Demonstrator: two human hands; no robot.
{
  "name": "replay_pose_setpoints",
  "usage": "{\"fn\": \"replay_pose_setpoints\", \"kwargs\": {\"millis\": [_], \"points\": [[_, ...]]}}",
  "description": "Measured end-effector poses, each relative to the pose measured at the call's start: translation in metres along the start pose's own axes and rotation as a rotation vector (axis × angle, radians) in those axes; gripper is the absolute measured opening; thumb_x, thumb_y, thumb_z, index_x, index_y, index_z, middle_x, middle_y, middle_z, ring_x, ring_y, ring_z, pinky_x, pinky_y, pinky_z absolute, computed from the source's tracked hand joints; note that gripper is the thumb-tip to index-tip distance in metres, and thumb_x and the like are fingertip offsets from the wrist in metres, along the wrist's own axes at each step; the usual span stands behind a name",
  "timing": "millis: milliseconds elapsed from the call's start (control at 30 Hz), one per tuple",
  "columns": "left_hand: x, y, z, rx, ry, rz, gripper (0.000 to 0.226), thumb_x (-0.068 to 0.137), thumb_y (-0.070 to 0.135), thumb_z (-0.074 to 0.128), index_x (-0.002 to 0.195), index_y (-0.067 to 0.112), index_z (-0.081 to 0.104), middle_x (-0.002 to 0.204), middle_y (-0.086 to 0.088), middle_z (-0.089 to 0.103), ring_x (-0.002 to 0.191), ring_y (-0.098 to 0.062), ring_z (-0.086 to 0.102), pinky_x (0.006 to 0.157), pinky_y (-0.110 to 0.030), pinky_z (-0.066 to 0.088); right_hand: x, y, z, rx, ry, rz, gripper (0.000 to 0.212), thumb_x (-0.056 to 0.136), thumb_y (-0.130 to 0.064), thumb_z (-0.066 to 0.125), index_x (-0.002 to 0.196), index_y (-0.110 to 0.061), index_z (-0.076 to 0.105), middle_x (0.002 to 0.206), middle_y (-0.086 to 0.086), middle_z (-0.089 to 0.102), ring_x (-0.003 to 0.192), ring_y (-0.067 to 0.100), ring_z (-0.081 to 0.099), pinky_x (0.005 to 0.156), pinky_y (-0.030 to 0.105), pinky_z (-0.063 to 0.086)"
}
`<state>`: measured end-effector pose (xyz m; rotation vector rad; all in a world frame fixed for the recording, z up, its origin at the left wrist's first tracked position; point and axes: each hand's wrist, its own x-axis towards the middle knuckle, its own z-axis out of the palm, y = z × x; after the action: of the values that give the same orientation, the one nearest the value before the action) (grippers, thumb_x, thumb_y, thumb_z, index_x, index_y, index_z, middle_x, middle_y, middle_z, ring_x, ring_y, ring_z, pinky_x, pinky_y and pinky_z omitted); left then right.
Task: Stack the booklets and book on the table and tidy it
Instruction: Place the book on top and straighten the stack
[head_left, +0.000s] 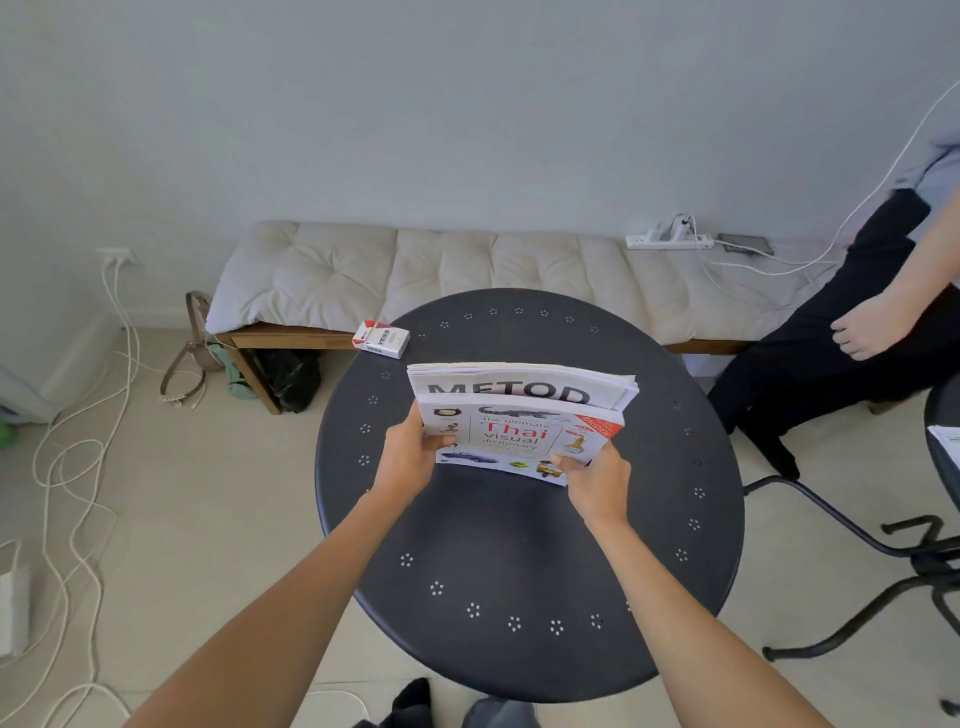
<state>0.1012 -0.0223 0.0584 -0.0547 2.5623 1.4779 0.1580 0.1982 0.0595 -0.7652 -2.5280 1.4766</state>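
Your left hand (410, 457) and right hand (597, 480) both grip one bundle, tilted up above the far half of the round dark table (519, 571). The left hand's thumb presses on the front cover; the right hand clamps the lower right corner. At the front is the book (514, 441), a Thai visual dictionary. Behind it, taller and showing above it, are the booklets (524, 384), the nearest one titled METOD.

The risk, as it looks from here: the booklets are thin and loose, with page edges fanned at the top, so a slack grip could let one slide out sideways or down. Squaring them too hard could bend the covers.

A cigarette pack (381, 339) overhangs the table's far left edge; a sweep of the bundle that way could knock it to the floor. The near half of the table is bare. A seated person (852, 322) is off to your right.
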Motion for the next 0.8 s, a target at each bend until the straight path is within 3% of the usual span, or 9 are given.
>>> {"fn": "replay_pose_setpoints", "kwargs": {"millis": [133, 300, 533, 800], "points": [[0.003, 0.004, 0.001, 0.035, -0.02, 0.034, 0.052, 0.09, 0.0, 0.054, 0.137, 0.015, 0.039, 0.126, -0.005, 0.064, 0.116, -0.025, 0.059, 0.089, -0.024, 0.044, 0.004, 0.008, -0.001, -0.009, -0.025, -0.001, 0.046, 0.081, -0.004, 0.073, 0.124, -0.011, 0.06, 0.122, 0.008, 0.067, 0.117, 0.028, 0.062, 0.097, 0.046, 0.05], [0.008, 0.007, 0.006, 0.069, -0.049, -0.02, 0.052, 0.093, 0.003, 0.053, 0.139, 0.017, 0.034, 0.133, -0.007, 0.059, 0.125, -0.031, 0.054, 0.102, -0.047, 0.045, 0.014, 0.013, -0.004, -0.063, -0.13, -0.018, 0.049, 0.085, -0.007, 0.07, 0.13, -0.016, 0.053, 0.129, 0.006, 0.064, 0.122, 0.028, 0.058, 0.1, 0.05, 0.046], [0.005, 0.0, 0.019, 0.102, -0.046, -0.112, 0.054, 0.093, -0.001, 0.046, 0.141, 0.017, 0.031, 0.139, -0.007, 0.053, 0.13, -0.032, 0.048, 0.104, -0.049, 0.042, 0.024, 0.034, -0.004, -0.153, -0.307, 0.018, 0.045, 0.094, -0.007, 0.055, 0.137, -0.019, 0.046, 0.136, 0.004, 0.057, 0.129, 0.028, 0.05, 0.105, 0.045, 0.043], [0.017, -0.003, 0.028, 0.178, 0.041, -0.156, 0.045, 0.093, -0.003, 0.042, 0.133, 0.018, 0.042, 0.133, -0.007, 0.059, 0.118, -0.032, 0.057, 0.094, -0.045, 0.051, 0.05, 0.031, 0.0, -0.217, -0.292, -0.054, 0.044, 0.095, -0.009, 0.055, 0.136, -0.018, 0.045, 0.135, 0.003, 0.059, 0.125, 0.027, 0.055, 0.1, 0.043, 0.047]]}}
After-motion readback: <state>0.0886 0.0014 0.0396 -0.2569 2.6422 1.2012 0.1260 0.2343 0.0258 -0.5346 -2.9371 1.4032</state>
